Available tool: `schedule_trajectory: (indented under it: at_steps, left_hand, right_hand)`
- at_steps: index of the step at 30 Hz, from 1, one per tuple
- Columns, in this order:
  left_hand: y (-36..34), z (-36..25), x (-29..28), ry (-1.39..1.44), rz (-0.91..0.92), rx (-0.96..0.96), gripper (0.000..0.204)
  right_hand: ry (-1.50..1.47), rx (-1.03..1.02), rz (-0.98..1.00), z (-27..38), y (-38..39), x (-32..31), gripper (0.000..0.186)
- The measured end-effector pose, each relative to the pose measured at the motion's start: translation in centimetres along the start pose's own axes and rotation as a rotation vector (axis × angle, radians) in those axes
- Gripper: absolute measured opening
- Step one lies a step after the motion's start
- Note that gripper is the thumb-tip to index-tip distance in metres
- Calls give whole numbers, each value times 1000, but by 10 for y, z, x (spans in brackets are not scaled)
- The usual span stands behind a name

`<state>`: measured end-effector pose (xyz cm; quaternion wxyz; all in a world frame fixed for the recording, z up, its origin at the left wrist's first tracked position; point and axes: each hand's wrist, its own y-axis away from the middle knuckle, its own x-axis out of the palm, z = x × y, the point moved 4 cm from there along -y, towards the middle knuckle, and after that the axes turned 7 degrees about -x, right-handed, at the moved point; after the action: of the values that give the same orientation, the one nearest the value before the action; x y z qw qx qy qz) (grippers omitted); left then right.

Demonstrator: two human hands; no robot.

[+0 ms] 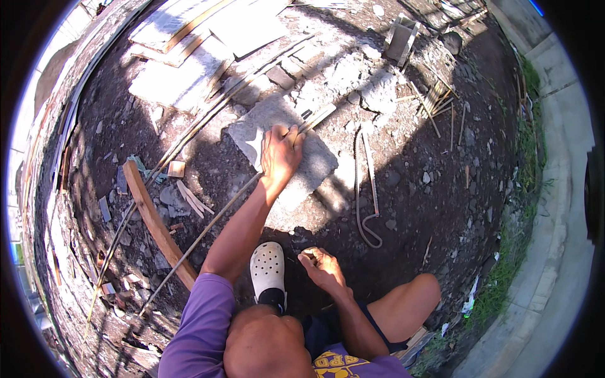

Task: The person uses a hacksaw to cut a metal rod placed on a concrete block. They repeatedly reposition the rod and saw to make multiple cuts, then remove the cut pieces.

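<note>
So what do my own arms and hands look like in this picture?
Your left hand and right hand are both bare, with no gloves, and I see no watch or bracelet. A short, plain purple sleeve covers the left upper arm. The right sleeve's edge isn't clear.

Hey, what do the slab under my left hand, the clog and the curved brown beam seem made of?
Slab: probably rough concrete or stone, given its grainy grey face. Clog: likely moulded foam or rubber, matte off-white, with round holes. Curved beam: apparently bare wood, given its uneven brown surface.
</note>
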<state>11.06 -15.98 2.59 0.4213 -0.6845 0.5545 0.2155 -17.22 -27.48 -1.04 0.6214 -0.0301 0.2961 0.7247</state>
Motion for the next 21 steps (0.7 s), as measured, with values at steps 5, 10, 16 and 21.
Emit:
schedule_trajectory:
  at_steps: [5, 10, 16, 21]
  left_hand:
    - [1, -2, 1, -15, -23, 23, 30]
    - [2, 1, 5, -67, 10, 16, 36]
    - [5, -4, 8, -157, 25, 37, 38]
    - [9, -10, 7, -72, 42, -73, 33]
  right_hand:
    - [28, -7, 14, 4, -3, 0, 34]
    - [-18, -74, -6, -1, -2, 5, 34]
    - [-118, 115, -135, -41, -14, -7, 30]
    - [497, 139, -574, -86, -42, -68, 52]
